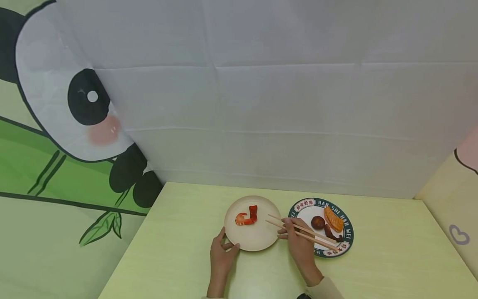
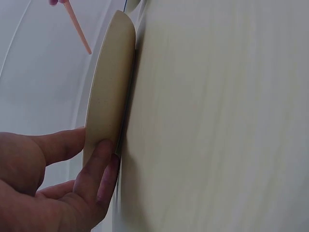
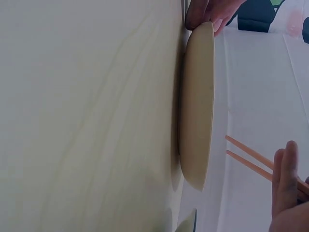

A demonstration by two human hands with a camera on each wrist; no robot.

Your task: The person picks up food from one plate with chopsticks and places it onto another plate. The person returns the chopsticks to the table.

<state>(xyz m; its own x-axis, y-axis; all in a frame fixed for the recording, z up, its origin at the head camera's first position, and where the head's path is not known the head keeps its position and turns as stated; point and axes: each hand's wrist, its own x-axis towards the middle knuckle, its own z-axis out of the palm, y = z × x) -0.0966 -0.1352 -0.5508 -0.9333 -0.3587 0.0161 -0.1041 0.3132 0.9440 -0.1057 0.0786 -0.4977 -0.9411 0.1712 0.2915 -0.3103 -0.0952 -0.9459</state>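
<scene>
My left hand [image 1: 223,255] grips the near-left rim of a cream plate [image 1: 257,240]. In the left wrist view, the fingers [image 2: 96,166] lie against the plate's outer side. On this plate sit an orange-and-white shrimp [image 1: 244,221] and a small red piece of food [image 1: 253,212], side by side. My right hand [image 1: 300,245] holds a pair of wooden chopsticks [image 1: 317,241]. Their tips, slightly apart with nothing between them, are over the cream plate's right side. The right wrist view shows the chopsticks [image 3: 248,165] raised above the rim.
To the right, partly behind the right hand, is a white plate with a dark green lettered rim [image 1: 349,228]. It bears a brown mushroom-like cap [image 1: 318,222], a ridged orange piece [image 1: 333,219] and a dark red piece [image 1: 330,233]. A pale wall [image 1: 284,158] rises behind the table [image 1: 179,232].
</scene>
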